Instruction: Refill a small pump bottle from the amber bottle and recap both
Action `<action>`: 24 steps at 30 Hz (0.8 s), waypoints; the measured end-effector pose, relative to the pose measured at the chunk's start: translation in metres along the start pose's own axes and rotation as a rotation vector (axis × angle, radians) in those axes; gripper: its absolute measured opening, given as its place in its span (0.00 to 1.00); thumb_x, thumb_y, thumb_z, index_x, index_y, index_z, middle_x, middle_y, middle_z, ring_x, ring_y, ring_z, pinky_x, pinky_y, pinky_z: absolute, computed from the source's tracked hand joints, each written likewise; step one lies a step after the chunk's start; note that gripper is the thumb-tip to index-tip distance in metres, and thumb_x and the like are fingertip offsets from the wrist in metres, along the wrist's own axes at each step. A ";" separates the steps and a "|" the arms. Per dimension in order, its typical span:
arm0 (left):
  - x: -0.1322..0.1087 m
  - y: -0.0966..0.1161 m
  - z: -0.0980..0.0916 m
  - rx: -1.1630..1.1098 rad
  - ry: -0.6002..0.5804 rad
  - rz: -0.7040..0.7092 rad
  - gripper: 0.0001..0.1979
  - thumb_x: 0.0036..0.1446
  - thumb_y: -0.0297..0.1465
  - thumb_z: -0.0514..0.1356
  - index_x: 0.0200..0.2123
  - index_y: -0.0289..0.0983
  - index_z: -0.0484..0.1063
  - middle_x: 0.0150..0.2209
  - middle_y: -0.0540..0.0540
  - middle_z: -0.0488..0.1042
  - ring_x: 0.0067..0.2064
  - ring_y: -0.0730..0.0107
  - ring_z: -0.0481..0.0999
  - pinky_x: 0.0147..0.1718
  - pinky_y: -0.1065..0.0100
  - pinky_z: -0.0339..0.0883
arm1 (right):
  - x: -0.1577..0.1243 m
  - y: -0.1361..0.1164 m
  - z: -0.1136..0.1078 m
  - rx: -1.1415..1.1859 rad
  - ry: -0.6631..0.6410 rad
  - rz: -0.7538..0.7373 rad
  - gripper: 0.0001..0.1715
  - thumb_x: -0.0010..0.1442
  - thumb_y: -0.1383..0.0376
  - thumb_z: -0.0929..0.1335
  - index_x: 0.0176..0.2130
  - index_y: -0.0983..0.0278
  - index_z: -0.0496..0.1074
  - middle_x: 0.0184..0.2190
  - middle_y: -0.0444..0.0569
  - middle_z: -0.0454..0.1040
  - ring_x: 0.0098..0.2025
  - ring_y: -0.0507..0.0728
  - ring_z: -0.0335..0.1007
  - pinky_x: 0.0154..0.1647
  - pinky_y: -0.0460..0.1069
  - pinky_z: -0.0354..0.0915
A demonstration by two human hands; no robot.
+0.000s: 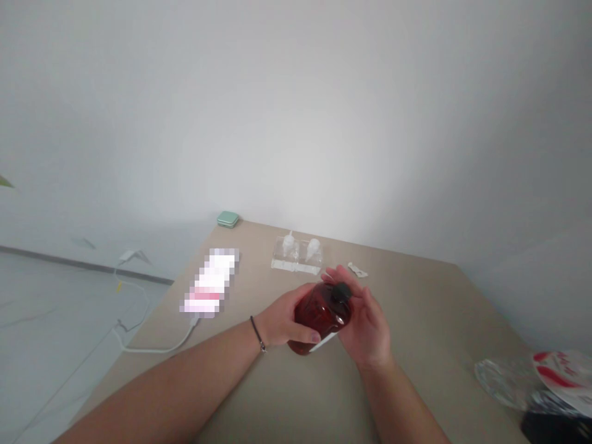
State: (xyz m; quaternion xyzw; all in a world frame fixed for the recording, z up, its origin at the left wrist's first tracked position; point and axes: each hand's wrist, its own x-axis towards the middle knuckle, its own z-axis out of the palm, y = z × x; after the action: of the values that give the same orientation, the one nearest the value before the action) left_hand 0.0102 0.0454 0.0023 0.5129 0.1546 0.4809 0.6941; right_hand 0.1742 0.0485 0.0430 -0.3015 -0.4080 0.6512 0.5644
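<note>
A dark red, see-through bottle [317,314] with a black cap [341,292] is tilted above the table, its cap pointing up and to the right. My left hand [289,324] is wrapped round its body, thumb across the front near a white label edge. Beside the cap, my right hand [367,324] is open, palm towards the bottle and fingers stretched out behind the cap. Whether those fingers touch the cap I cannot tell. Beyond the hands stands a clear two-part holder [296,266] with two white nozzle-like pieces [313,248] in it.
A phone with a blurred screen [210,283] lies at left, joined to a white cable [157,350]. A green case [227,219] sits at the far left corner. A small white scrap [357,270] lies behind my right hand. Clear plastic packaging [504,382] is at lower right.
</note>
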 end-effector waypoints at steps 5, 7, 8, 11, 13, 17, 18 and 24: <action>0.000 -0.001 0.000 -0.040 -0.015 -0.010 0.42 0.39 0.34 0.77 0.59 0.38 0.68 0.53 0.41 0.75 0.53 0.51 0.74 0.55 0.55 0.65 | -0.002 0.003 -0.002 -0.065 -0.044 -0.103 0.12 0.52 0.54 0.77 0.37 0.54 0.80 0.44 0.45 0.79 0.50 0.60 0.74 0.53 0.55 0.67; 0.000 -0.001 0.001 -0.038 -0.017 -0.027 0.42 0.40 0.34 0.77 0.59 0.38 0.67 0.52 0.41 0.75 0.53 0.51 0.75 0.55 0.55 0.65 | -0.002 0.003 -0.001 -0.039 -0.056 -0.125 0.12 0.50 0.56 0.78 0.35 0.54 0.77 0.41 0.42 0.78 0.46 0.58 0.74 0.49 0.53 0.69; -0.001 0.000 0.001 -0.030 -0.017 -0.033 0.42 0.40 0.35 0.77 0.59 0.38 0.67 0.52 0.41 0.75 0.53 0.50 0.75 0.55 0.54 0.65 | -0.002 0.002 0.000 -0.038 -0.057 -0.126 0.13 0.50 0.55 0.77 0.37 0.53 0.77 0.42 0.43 0.78 0.46 0.58 0.74 0.48 0.53 0.69; -0.001 0.001 0.001 0.015 -0.007 -0.025 0.42 0.40 0.37 0.77 0.58 0.38 0.68 0.52 0.40 0.75 0.54 0.49 0.74 0.56 0.52 0.65 | -0.002 0.002 0.001 -0.082 -0.039 -0.096 0.20 0.56 0.50 0.73 0.46 0.54 0.78 0.47 0.48 0.77 0.51 0.61 0.72 0.53 0.56 0.67; -0.001 0.001 0.001 0.039 -0.002 -0.018 0.42 0.39 0.38 0.77 0.58 0.38 0.68 0.53 0.40 0.75 0.54 0.48 0.74 0.56 0.52 0.65 | -0.002 0.002 0.000 -0.133 -0.032 -0.092 0.20 0.58 0.48 0.71 0.45 0.56 0.79 0.50 0.50 0.76 0.53 0.62 0.70 0.55 0.57 0.66; -0.002 -0.001 0.000 0.036 -0.007 -0.034 0.44 0.40 0.37 0.77 0.60 0.39 0.65 0.53 0.41 0.74 0.55 0.49 0.74 0.57 0.51 0.64 | -0.002 0.004 0.000 -0.157 -0.052 -0.156 0.17 0.52 0.49 0.75 0.38 0.56 0.79 0.43 0.47 0.75 0.46 0.60 0.72 0.49 0.54 0.68; -0.001 -0.002 0.000 0.037 -0.007 -0.034 0.44 0.40 0.37 0.77 0.60 0.39 0.65 0.53 0.40 0.74 0.55 0.49 0.73 0.57 0.51 0.64 | -0.003 0.004 0.000 -0.139 -0.057 -0.158 0.19 0.52 0.48 0.75 0.39 0.55 0.78 0.42 0.46 0.75 0.44 0.59 0.72 0.47 0.53 0.69; -0.001 -0.004 -0.002 0.066 -0.027 -0.007 0.45 0.40 0.37 0.77 0.61 0.39 0.65 0.55 0.40 0.73 0.56 0.48 0.73 0.58 0.51 0.64 | -0.004 0.002 -0.002 -0.148 -0.069 -0.093 0.19 0.58 0.48 0.71 0.44 0.55 0.81 0.49 0.49 0.75 0.52 0.62 0.69 0.54 0.55 0.65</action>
State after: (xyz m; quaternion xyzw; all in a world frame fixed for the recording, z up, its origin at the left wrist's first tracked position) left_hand 0.0100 0.0455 -0.0019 0.5415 0.1628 0.4664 0.6803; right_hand 0.1756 0.0448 0.0401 -0.3005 -0.4878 0.6021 0.5560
